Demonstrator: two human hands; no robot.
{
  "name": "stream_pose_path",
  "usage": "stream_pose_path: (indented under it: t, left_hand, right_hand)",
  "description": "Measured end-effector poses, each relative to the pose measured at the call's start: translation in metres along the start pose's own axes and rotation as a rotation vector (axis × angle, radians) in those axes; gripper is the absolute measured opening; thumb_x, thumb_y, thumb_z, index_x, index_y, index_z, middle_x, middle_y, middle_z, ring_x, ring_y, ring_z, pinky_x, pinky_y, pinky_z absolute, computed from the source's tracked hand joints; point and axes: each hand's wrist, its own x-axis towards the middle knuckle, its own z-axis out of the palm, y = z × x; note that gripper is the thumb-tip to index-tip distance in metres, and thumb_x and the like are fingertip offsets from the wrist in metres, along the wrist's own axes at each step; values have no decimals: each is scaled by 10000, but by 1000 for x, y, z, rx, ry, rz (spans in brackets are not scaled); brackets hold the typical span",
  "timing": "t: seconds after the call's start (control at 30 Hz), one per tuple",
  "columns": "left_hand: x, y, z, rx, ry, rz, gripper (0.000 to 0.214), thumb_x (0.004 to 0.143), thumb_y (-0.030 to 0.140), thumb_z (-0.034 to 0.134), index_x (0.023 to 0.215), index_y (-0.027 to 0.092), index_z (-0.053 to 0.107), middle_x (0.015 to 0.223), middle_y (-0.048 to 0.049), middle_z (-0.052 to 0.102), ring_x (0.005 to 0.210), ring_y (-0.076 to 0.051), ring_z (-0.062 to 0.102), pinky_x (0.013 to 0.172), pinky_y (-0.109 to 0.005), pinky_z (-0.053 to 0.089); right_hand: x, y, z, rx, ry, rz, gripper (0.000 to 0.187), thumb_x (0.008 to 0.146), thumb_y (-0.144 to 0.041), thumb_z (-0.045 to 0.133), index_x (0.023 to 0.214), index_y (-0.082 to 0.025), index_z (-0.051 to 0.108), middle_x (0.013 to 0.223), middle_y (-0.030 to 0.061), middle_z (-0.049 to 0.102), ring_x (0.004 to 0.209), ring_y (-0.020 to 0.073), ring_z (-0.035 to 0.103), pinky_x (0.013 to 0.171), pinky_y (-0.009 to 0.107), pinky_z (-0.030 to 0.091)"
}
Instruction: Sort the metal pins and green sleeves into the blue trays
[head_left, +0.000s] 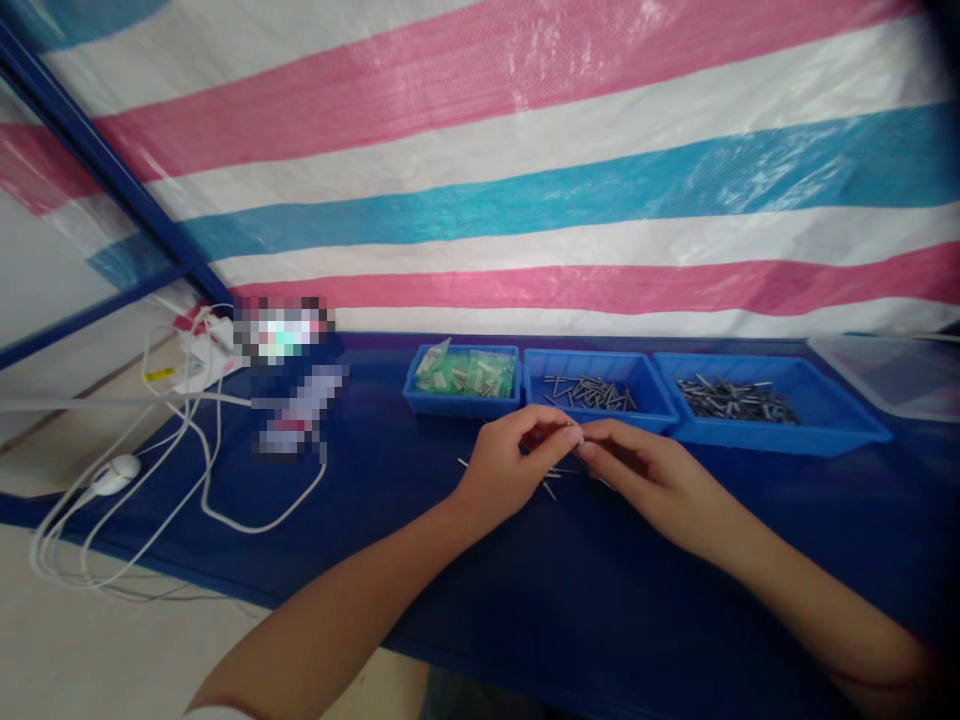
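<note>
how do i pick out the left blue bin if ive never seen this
Below the striped sheet, three blue bins line the far side of the dark blue table. Take the left bin. It alone shows green contents; its neighbours hold loose metal pins.

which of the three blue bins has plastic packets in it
The leftmost blue bin: plastic packets lie in it, with green showing. The middle bin and right bin hold loose metal pins instead.
</note>
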Motion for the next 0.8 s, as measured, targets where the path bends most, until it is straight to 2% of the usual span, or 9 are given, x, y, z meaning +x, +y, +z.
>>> stream_pose_path:
  t: [0.1,0.3,0.47,0.53,0.6,0.7,0.73,0.8]
  left_hand:
    - [0,2,0,25,-1,42,177,876,303,579,932,159,664,904,-38,687,833,-148,630,764,-251,492]
    - [1,4,-3,171,52,81,163,874,284,577,947,173,669,916,-43,683,815,-149,619,733,-254,487]
    - [3,-3,-4,306,-4,51,193,895,301,534,1001,176,636,913,-37,667,777,-145,603,741,-268,486]
    - [2,-4,-5,381,-62,70,235,905,301,512,1080,174,605,941,-45,656,795,-151,596,763,-279,482]
    - [1,-4,-5,488,-144,131,281,909,310,503,1141,174,585,1004,-62,638,870,-169,584,815,-300,467]
    - [-4,0,-5,711,-257,225,381,894,415,525,1233,245,561,1163,-73,582,1035,-231,523,877,-379,421]
    - [-6,1,-5,780,-283,243,435,877,472,536,1272,288,535,1229,-72,548,1079,-257,495,879,-410,407]
    - [-10,2,-4,879,-331,263,542,837,572,544,1332,367,466,1342,-69,467,1135,-300,446,871,-457,386]
  right_hand:
    - [1,-1,-1,42,23,7,268,884,-422,511,944,-195,640,763,22,653,643,149,569,577,265,476]
    - [1,4,-3,42,181,28,274,811,-451,610,897,-194,656,686,12,637,573,140,575,502,248,465]
    - [0,4,-13,-76,259,18,277,819,-476,594,864,-212,664,807,29,676,699,167,619,609,268,489]
    - [-1,4,-25,-197,352,3,297,826,-490,573,863,-211,668,824,34,678,723,179,620,645,283,476]
    - [-1,8,-44,-380,504,18,309,823,-494,557,863,-209,670,798,38,676,691,186,615,644,300,454]
    - [1,23,-75,-687,704,153,310,812,-468,525,857,-203,680,704,48,657,637,214,612,596,317,407]
    - [2,30,-85,-774,733,209,310,814,-452,511,862,-201,687,715,63,665,670,237,624,593,326,393]
    - [3,44,-99,-945,698,329,344,824,-456,479,878,-200,702,763,103,687,737,293,634,578,348,364]
